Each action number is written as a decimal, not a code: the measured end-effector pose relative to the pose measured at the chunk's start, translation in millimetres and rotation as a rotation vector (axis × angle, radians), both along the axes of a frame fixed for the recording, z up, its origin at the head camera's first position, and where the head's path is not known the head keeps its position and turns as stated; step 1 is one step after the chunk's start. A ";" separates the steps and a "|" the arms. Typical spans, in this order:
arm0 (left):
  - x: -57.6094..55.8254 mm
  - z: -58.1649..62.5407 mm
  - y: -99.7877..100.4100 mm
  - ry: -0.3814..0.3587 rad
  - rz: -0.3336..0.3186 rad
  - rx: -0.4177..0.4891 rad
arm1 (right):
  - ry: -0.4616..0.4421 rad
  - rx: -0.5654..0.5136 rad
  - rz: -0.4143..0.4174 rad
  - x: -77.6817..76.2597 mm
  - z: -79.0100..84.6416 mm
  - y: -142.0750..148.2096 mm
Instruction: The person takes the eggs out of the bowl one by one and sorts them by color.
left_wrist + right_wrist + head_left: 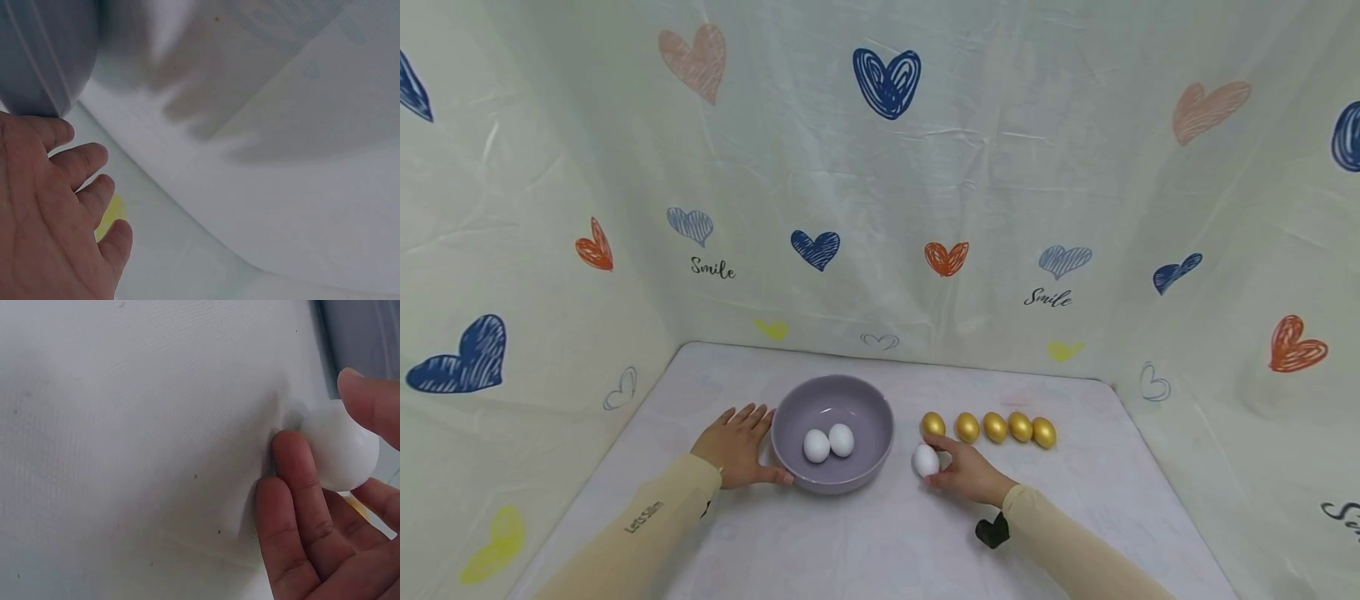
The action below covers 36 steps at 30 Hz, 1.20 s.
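A purple bowl (833, 482) stands left of the table's middle, with two white eggs (842, 440) lying side by side in it. My left hand (733, 450) is spread flat against the bowl's left side, fingers and thumb touching its wall. In the left wrist view, extended fingers show below the bowl (47, 56). Right of the bowl, my right hand (966, 473) holds another white egg (926, 460) between thumb and fingers. The right wrist view shows this egg (344, 447) low over the table, with the thumb across one side.
Several gold eggs (996, 427) form a row right of the bowl, just beyond my right hand. All stand on a pale table (850, 558), whose back edge meets a white curtain (985, 167) printed with hearts. The curtain also hangs at both sides.
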<state>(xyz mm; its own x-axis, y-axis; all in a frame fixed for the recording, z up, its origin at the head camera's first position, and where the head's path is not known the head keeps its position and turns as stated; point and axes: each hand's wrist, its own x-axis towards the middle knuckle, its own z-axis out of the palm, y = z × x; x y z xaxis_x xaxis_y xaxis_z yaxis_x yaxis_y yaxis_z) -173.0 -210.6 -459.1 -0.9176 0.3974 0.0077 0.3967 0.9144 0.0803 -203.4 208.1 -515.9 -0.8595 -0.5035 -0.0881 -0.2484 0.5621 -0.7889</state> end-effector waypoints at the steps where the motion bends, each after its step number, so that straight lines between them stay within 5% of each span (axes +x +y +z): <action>1: 0.4 1.9 0.7 -0.008 0.001 0.000 | 0.005 0.011 0.004 0.3 0.7 0.4; 13: 0.0 1.8 1.0 -0.024 0.019 -0.011 | 0.175 0.244 -0.007 12.6 29.2 5.5; 25: 0.7 5.7 2.2 -0.037 0.013 -0.016 | 0.177 0.259 0.028 10.9 67.7 -6.2; 36: 0.0 2.2 -0.2 -0.017 -0.008 -0.005 | 0.248 0.270 0.156 -3.5 108.7 -63.4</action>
<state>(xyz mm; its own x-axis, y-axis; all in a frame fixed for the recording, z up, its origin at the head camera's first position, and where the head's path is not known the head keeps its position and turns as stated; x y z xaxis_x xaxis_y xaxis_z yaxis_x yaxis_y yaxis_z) -173.0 -210.8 -456.9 -0.9142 0.4051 -0.0101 0.4030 0.9115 0.0826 -206.9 144.7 -407.2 -0.7864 -0.6167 -0.0345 -0.5117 0.6817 -0.5230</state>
